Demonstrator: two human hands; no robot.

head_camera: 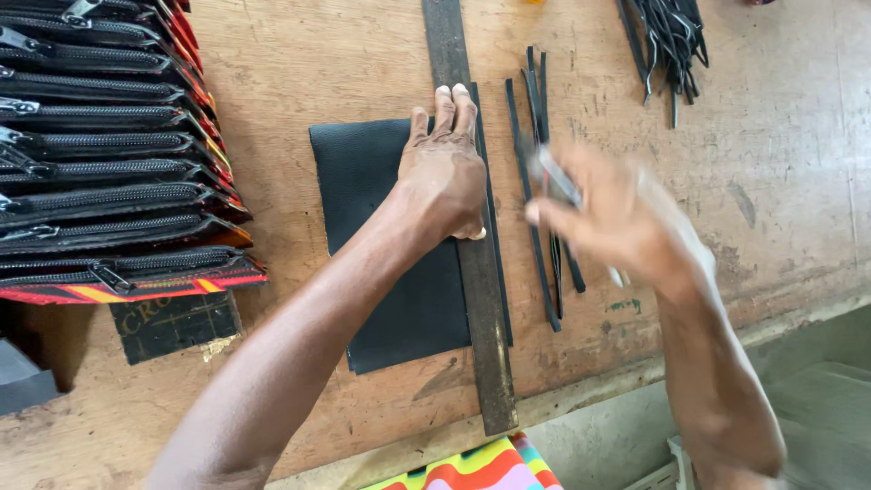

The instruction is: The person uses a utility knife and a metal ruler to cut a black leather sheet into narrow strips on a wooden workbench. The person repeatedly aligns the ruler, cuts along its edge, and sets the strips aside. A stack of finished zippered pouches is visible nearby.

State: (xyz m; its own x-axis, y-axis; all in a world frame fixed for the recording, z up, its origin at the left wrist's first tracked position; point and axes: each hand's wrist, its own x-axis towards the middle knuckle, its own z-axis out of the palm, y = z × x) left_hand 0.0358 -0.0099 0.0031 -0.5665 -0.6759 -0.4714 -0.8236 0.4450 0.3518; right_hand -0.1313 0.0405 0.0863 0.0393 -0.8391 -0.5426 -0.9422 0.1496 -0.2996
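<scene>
Black leather sheet (381,236) lies flat on the worn wooden table (780,181), directly under the left hand (443,172), which presses palm-down with fingers stretched forward over a long metal ruler (481,299). That hand grips nothing; it is spread open and bears on the ruler where the ruler covers the sheet's right edge, thumb tucked against the ruler's side. Just right of the ruler, beside those fingers, lie several thin black strips (543,263), roughly parallel to it. Above the strips hovers the right hand (617,218), blurred, its fingers closed around a slim light-coloured tool (558,177) whose kind I cannot tell. Well left of the pressing hand sits a stacked row of black zipper pouches (109,163) with red and yellow trim. Far beyond the right hand, near the table's top edge, rests a loose bundle of more black strips (667,36)
</scene>
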